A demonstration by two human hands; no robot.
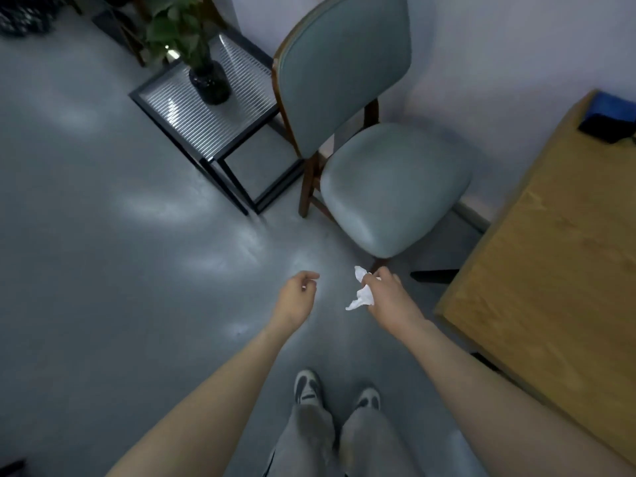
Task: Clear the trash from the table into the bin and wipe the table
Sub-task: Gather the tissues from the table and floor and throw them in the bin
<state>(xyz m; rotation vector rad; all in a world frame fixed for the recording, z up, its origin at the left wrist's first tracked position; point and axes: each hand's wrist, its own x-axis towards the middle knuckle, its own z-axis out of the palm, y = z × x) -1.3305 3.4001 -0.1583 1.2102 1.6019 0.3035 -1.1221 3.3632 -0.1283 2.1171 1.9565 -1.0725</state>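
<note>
Just one wide-angle head cam here, sitting up at standing height and looking steeply down and forward, catching the floor (103,270), the person's own shoes (307,387), a chair (371,160) ahead, and the table (557,253) edging in at right.

open grey floor (103,270) lies ahead and to the left, while the padded chair (385,187) and glass-topped side table (206,111) block ahead and the wooden table (550,270) hems the right.

A grey floor (103,263) with pale light patches meets a white wall (499,56), where 1 teal chair (378,160) stands beside a glass side table (192,111) bearing a plant (186,36).
</note>
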